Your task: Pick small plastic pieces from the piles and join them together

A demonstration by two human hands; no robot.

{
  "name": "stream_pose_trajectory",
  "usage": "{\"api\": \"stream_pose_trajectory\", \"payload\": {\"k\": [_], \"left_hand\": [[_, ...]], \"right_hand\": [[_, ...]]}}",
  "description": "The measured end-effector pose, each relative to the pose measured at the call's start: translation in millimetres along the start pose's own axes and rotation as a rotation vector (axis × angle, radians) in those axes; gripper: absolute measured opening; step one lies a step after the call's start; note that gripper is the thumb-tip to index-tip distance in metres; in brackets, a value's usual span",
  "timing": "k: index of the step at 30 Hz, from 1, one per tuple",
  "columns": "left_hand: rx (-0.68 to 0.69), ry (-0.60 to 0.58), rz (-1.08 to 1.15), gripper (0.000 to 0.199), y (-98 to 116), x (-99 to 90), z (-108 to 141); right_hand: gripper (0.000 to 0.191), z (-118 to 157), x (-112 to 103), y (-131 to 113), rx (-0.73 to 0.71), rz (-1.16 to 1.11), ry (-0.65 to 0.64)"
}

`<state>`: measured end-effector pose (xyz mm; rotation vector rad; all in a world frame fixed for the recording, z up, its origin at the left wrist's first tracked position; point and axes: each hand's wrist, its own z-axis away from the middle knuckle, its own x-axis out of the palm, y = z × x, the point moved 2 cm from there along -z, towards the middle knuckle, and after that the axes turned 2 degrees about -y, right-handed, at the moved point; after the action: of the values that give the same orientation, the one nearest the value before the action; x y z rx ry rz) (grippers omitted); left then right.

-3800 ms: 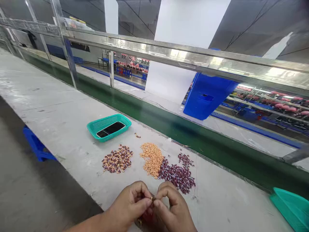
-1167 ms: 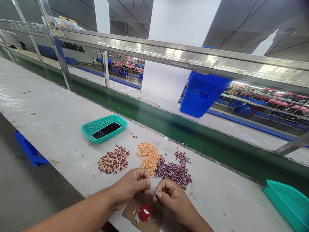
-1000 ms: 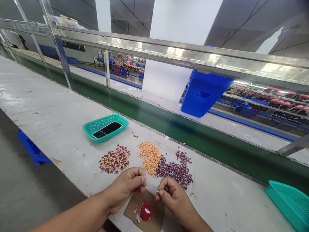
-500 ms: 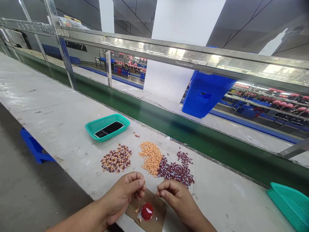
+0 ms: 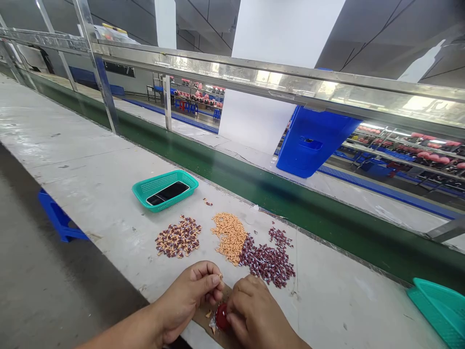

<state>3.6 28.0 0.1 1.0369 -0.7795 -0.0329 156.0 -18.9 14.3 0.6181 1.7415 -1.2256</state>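
The left hand (image 5: pixel 187 300) pinches a tiny pale piece (image 5: pixel 220 277) in a narrow grip, while the right hand (image 5: pixel 254 310) covers a glossy red disc (image 5: pixel 221 317) on brown cardboard (image 5: pixel 205 317), its hold hidden, with a heap of small orange pieces (image 5: pixel 229 238) kept within reach.

Red disc (image 5: pixel 221 316) half hidden — R hand (image 5: pixel 257 310) in front.

**Bare hands and forearms showing**

Left hand (image 5: pixel 187 298) showing thick, blunt fingers (image 5: pixel 203 272) and a short thumbnail (image 5: pixel 215 279). Right hand (image 5: pixel 256 310) showing the same stocky build, with rounded knuckles and uncovered skin. Left forearm (image 5: pixel 119 335) stretching bare to the lower edge of the view, right forearm (image 5: pixel 292 343) barely entering at that edge, bare too.
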Motion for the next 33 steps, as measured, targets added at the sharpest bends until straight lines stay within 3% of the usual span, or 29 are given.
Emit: {"api": "stream_pose_trajectory", "payload": {"k": [2,7,10,21,33], "left_hand": [[-0.002,-0.004,0.004,0.023,-1.4,0.8,0.2],[-0.022,-0.032,-0.049,0.025,-9.2,3.8,2.1],[-0.034,-0.053,-0.104,0.027,-12.8,7.2,2.8],[-0.051,-0.057,-0.126,0.029,-10.2,17.6,5.4],[0.037,-0.019,-0.125,0.033,-13.2,19.5,4.6]], "right_hand": [[0.017,0.8,-2.3,0.5,-0.033,-0.041,0.078],[0.012,4.5,-11.5,5.5,-0.107,-0.280,0.422],[0.012,4.8,-10.9,5.9,-0.103,-0.356,0.518],[0.011,2.8,-6.6,6.2,-0.071,-0.397,0.532],[0.012,1.1,0.0,6.9,-0.024,-0.421,0.514]]}}
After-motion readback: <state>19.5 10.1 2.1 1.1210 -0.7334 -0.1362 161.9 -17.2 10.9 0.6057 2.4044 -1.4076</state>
